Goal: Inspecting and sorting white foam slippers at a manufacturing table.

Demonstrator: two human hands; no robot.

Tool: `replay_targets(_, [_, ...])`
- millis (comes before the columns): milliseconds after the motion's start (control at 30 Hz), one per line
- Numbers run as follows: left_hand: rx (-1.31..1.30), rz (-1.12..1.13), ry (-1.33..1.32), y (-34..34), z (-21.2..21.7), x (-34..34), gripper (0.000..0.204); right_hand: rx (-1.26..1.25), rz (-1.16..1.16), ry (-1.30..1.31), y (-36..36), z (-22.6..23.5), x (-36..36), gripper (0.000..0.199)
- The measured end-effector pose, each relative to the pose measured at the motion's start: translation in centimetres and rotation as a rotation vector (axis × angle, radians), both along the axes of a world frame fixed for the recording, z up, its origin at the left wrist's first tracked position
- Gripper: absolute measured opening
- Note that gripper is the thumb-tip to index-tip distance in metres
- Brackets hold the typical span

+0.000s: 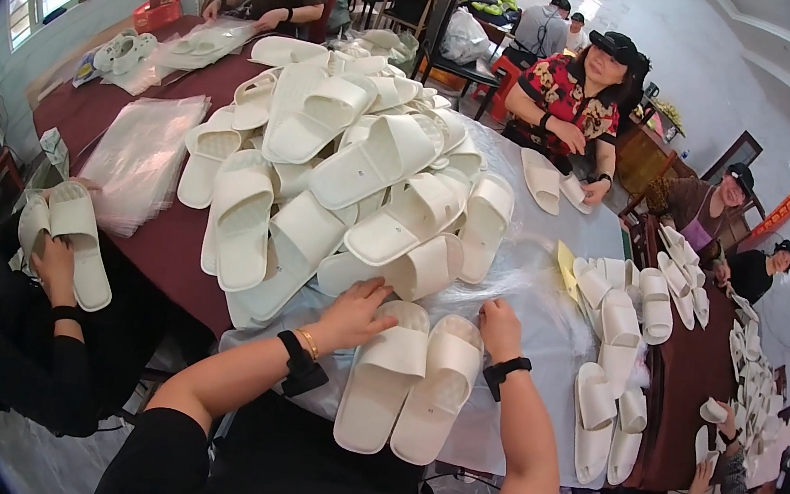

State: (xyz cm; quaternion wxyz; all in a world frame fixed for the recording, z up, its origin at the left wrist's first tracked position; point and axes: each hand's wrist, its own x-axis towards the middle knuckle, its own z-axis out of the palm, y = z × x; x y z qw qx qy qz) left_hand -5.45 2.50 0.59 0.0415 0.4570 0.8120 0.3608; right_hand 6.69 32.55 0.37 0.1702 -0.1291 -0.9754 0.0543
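Slipper pair (395,358) at edge of table (175,264)

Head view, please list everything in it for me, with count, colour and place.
slipper pair: one, white, between the hands
slipper pile: uncountable, white, mid-table
loose slippers: several, white, right
bags: count unclear, clear, left
tablecloth: count unclear, maroon, left and right
plastic sheeting: count unclear, greyish, under loose slippers
yellow sheet: one, yellow, beside loose slippers
basket: one, red, far left
co-workers: at least eight, mixed clothing, around
banner: one, red, right wall
left hand, right hand: two, bare, flanking the pair
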Motion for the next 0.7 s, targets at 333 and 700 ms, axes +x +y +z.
replay_targets(333, [0.048, -0.114, -0.002, -1.2, 0.7, 1.5, 0.056, -0.182, -0.079, 0.108, -0.6, 1.8, 0.7, 0.007])
replay_targets(700, [-0.027, -0.158, 0.083, 0.3, 0.5, 4.3, 0.055, -0.091, -0.026, -0.083, -0.1, 0.7, 0.9, 0.018])
